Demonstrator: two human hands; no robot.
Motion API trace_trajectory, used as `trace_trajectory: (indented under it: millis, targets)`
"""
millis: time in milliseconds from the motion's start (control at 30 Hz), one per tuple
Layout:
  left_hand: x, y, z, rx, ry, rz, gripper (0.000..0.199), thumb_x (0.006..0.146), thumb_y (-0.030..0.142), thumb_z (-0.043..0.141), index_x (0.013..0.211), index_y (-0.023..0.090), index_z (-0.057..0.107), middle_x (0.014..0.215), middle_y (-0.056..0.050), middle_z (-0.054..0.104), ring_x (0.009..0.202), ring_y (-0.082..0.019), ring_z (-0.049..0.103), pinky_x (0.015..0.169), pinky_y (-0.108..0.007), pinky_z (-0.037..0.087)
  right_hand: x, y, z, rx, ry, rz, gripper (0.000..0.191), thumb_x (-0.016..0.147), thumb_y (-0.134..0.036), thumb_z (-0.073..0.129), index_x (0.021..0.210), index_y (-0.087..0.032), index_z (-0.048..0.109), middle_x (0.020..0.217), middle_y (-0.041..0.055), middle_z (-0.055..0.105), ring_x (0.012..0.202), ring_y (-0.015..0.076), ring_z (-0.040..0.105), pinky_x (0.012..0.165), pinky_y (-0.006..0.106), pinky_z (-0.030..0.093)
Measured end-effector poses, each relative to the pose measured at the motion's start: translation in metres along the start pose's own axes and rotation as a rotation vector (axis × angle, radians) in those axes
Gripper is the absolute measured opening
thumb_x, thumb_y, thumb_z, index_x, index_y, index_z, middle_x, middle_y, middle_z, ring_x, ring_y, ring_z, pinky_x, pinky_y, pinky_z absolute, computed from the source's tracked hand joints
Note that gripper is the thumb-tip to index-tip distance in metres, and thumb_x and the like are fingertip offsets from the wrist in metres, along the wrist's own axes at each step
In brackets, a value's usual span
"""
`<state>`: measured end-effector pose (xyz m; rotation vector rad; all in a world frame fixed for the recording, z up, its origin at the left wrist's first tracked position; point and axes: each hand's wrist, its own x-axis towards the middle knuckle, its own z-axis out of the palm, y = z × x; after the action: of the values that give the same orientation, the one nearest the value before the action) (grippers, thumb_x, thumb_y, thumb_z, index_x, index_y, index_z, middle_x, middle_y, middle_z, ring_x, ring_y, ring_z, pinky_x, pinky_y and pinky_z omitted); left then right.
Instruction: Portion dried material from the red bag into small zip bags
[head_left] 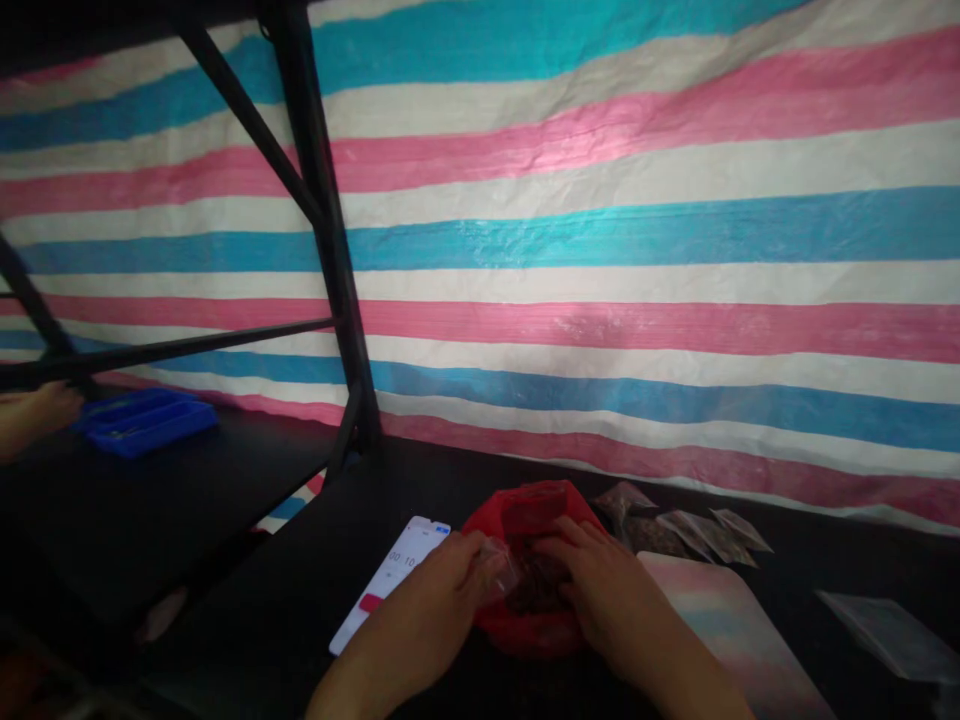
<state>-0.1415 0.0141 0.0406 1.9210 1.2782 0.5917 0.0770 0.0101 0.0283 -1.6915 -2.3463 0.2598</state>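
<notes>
Red plastic bag (529, 510) between left hand (424, 625) and right hand (611, 610), left fingers (469, 560) pinching clear sachet (499, 570), right fingers (559, 545) curled at rim.

Pink-and-blue striped tarp wall (600, 230), black metal rack (322, 210), dark bench top (787, 560), seemingly dim light

Red plastic bag (525, 510): one, used as landmark. Hands on it: two, a left hand (409, 620) and a right hand (611, 600). Left of the bag: one phone (394, 580). Right of it: about four small packets (694, 535), one pale mat (720, 620), one flat clear bag (885, 635). Far left of it: one blue tray (142, 420), one co-worker's hand (37, 412).
</notes>
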Motion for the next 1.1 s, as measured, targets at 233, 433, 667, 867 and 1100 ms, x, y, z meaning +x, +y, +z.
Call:
trace_trajectory:
  millis: [233, 433, 667, 867, 1100]
  targets:
    - [-0.018, 0.009, 0.014, -0.057, -0.153, -0.055, 0.03, 0.099, 0.05, 0.055, 0.087, 0.029, 0.072, 0.086, -0.002, 0.072, 0.075, -0.022, 0.061, 0.07, -0.033, 0.04, -0.005, 0.013, -0.011, -0.064, -0.037, 0.027, 0.052, 0.08, 0.006, 0.047, 0.118, -0.016, 0.075, 0.129, 0.0127, 0.075, 0.125, 0.0312, 0.064, 0.106, 0.044, 0.045]
    - [0.005, 0.015, 0.038, -0.188, -0.133, -0.062, 0.037, 0.102, 0.053, 0.05, 0.089, 0.023, 0.069, 0.088, -0.004, 0.071, 0.078, -0.022, 0.06, 0.074, -0.036, 0.041, -0.014, 0.01, -0.017, -0.127, -0.079, 0.123, 0.053, 0.076, 0.01, 0.045, 0.109, -0.016, 0.078, 0.124, 0.016, 0.077, 0.125, 0.0364, 0.063, 0.106, 0.05, 0.043]
    - [0.034, 0.011, 0.05, -0.734, -0.004, -0.08, 0.055, 0.096, 0.068, 0.056, 0.106, 0.016, 0.07, 0.099, -0.006, 0.072, 0.096, -0.022, 0.065, 0.089, -0.035, 0.05, -0.008, 0.02, 0.002, 0.075, 0.014, 0.111, 0.05, 0.073, 0.007, 0.054, 0.106, -0.021, 0.079, 0.114, 0.0093, 0.08, 0.116, 0.0293, 0.067, 0.101, 0.041, 0.04]
    - [0.034, 0.001, 0.043, -0.966, 0.064, -0.149, 0.059, 0.089, 0.067, 0.069, 0.117, 0.015, 0.067, 0.114, -0.012, 0.073, 0.104, -0.026, 0.069, 0.088, -0.04, 0.058, -0.005, 0.027, 0.017, 0.311, 0.113, 0.137, 0.038, 0.074, 0.0, 0.06, 0.099, -0.022, 0.078, 0.111, 0.0055, 0.08, 0.109, 0.0251, 0.069, 0.096, 0.036, 0.044]
    - [0.025, 0.003, 0.032, -0.601, 0.059, 0.015, 0.047, 0.101, 0.061, 0.056, 0.11, 0.018, 0.072, 0.106, -0.007, 0.074, 0.102, -0.024, 0.065, 0.095, -0.037, 0.051, -0.001, 0.029, 0.021, 0.62, 0.13, 0.122, 0.033, 0.082, -0.005, 0.061, 0.11, -0.019, 0.074, 0.112, 0.0059, 0.081, 0.106, 0.0207, 0.075, 0.096, 0.032, 0.053]
